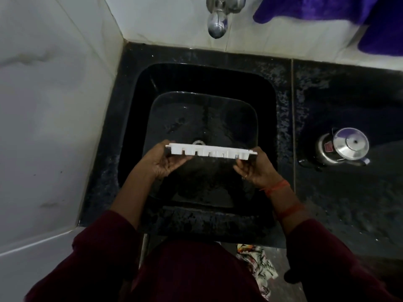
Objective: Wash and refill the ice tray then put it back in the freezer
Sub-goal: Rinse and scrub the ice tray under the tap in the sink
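Note:
A white plastic ice tray (pixel 209 152) hangs over the black sink (pixel 139 88), tipped on its long edge so its underside faces me. My left hand (pixel 162 163) grips its left end, and my right hand (pixel 256 168) grips its right end. The chrome tap (pixel 217 22) juts from the tiled wall above the basin; no water is seen running. The basin's bottom looks wet, and the drain shows just behind the tray.
A steel pressure cooker (pixel 343 149) stands on the dark granite counter (pixel 349 101) to the right. A purple cloth (pixel 327 9) hangs at the top right. White tiled wall (pixel 54 105) closes the left side. A patterned rag (pixel 257 264) lies on the floor.

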The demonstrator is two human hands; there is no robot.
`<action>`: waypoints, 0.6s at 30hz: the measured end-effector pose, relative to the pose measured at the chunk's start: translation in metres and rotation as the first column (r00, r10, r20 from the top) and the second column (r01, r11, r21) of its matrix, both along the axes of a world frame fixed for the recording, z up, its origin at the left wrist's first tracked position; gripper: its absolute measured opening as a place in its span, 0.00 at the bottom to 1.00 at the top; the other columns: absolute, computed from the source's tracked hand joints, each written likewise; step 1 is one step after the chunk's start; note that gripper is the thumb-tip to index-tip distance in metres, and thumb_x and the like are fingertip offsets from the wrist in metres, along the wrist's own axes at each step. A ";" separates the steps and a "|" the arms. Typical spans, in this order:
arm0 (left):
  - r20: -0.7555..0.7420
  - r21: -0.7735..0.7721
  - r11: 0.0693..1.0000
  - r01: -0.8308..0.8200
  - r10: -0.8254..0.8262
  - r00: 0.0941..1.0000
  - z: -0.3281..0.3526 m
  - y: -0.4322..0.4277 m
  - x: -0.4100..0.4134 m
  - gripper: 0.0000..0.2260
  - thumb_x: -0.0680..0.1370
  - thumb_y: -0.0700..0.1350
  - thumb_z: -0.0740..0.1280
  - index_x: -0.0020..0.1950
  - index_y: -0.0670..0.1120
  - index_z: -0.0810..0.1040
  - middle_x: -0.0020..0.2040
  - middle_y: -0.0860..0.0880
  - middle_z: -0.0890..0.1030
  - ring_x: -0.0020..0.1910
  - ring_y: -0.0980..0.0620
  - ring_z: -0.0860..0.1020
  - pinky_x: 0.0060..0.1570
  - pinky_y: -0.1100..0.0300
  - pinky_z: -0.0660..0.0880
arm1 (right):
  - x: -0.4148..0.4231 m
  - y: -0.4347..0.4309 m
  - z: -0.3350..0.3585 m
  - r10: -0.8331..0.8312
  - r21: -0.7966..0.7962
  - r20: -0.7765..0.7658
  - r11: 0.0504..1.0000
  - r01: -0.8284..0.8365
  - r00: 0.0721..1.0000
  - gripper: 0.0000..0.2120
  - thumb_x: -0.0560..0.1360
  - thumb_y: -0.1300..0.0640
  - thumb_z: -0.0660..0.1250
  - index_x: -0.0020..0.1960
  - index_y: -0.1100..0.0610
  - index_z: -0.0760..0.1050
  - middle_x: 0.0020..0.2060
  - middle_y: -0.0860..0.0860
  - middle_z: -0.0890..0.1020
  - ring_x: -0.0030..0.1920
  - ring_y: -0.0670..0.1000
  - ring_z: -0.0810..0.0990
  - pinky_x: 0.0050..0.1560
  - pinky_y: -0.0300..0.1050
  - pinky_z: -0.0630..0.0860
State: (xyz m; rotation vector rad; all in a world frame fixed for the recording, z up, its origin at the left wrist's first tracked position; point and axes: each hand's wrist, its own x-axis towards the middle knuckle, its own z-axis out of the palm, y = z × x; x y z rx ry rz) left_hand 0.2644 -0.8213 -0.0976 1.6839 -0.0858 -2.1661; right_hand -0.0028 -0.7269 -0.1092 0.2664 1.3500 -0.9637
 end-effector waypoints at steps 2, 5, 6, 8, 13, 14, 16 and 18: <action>0.039 -0.046 0.998 0.052 -0.050 0.998 0.000 -0.001 -0.001 0.11 0.83 0.48 0.65 0.61 0.42 0.77 0.46 0.39 0.86 0.45 0.40 0.84 0.37 0.45 0.85 | -0.003 -0.003 0.007 0.140 -0.024 -0.087 0.990 -0.143 0.986 0.16 0.79 0.52 0.55 0.54 0.60 0.76 0.31 0.54 0.82 0.29 0.50 0.82 0.32 0.43 0.82; 0.084 -0.141 0.989 0.044 -0.033 0.996 -0.001 -0.002 -0.005 0.13 0.85 0.50 0.63 0.64 0.44 0.76 0.52 0.43 0.85 0.50 0.43 0.84 0.39 0.46 0.85 | -0.002 -0.014 0.017 0.237 -0.057 -0.204 0.966 -0.253 0.950 0.13 0.80 0.56 0.55 0.57 0.58 0.76 0.41 0.54 0.83 0.36 0.53 0.83 0.30 0.46 0.82; 0.094 -0.192 0.981 0.016 0.002 0.996 -0.001 -0.004 -0.007 0.15 0.85 0.52 0.62 0.66 0.44 0.76 0.54 0.44 0.85 0.51 0.44 0.84 0.38 0.48 0.84 | -0.002 -0.020 0.018 0.260 -0.045 -0.257 0.959 -0.280 0.931 0.13 0.80 0.57 0.56 0.59 0.57 0.75 0.44 0.53 0.83 0.40 0.54 0.83 0.31 0.48 0.82; 0.106 -0.311 0.950 -0.012 0.047 0.993 0.001 -0.006 -0.011 0.17 0.85 0.53 0.61 0.68 0.44 0.76 0.56 0.45 0.86 0.51 0.46 0.86 0.40 0.51 0.84 | -0.005 -0.032 0.020 0.338 -0.002 -0.392 0.930 -0.368 0.856 0.13 0.81 0.57 0.57 0.61 0.56 0.77 0.46 0.52 0.82 0.45 0.55 0.82 0.38 0.51 0.82; 0.113 -0.459 0.888 -0.037 0.099 0.989 0.007 -0.018 -0.013 0.18 0.86 0.55 0.59 0.67 0.46 0.78 0.57 0.46 0.86 0.54 0.46 0.86 0.49 0.50 0.83 | -0.015 -0.071 0.048 0.411 0.110 -0.851 0.749 -0.654 0.327 0.15 0.82 0.45 0.61 0.59 0.53 0.80 0.55 0.50 0.80 0.56 0.48 0.76 0.57 0.44 0.70; 0.103 -0.471 0.881 -0.050 0.111 0.988 0.008 -0.021 -0.014 0.17 0.86 0.55 0.59 0.66 0.46 0.79 0.57 0.46 0.86 0.54 0.47 0.86 0.48 0.51 0.83 | -0.017 -0.084 0.054 0.345 0.136 -0.919 0.730 -0.670 0.189 0.20 0.81 0.42 0.61 0.63 0.53 0.78 0.57 0.51 0.80 0.57 0.49 0.77 0.59 0.45 0.71; 0.105 -0.492 0.868 -0.073 0.142 0.984 0.009 -0.029 -0.016 0.17 0.86 0.55 0.59 0.65 0.46 0.79 0.58 0.45 0.86 0.55 0.46 0.85 0.50 0.49 0.82 | -0.018 -0.112 0.064 0.199 0.132 -0.980 0.732 -0.669 0.025 0.27 0.77 0.36 0.59 0.66 0.53 0.76 0.60 0.54 0.81 0.61 0.52 0.79 0.63 0.50 0.74; 0.121 -0.517 0.853 -0.077 0.162 0.979 0.009 -0.037 -0.018 0.19 0.85 0.56 0.60 0.66 0.45 0.79 0.59 0.44 0.85 0.57 0.44 0.85 0.54 0.45 0.82 | -0.018 -0.143 0.081 0.122 0.041 -0.990 0.722 -0.690 0.068 0.26 0.79 0.38 0.60 0.66 0.55 0.77 0.60 0.55 0.82 0.61 0.51 0.79 0.61 0.42 0.72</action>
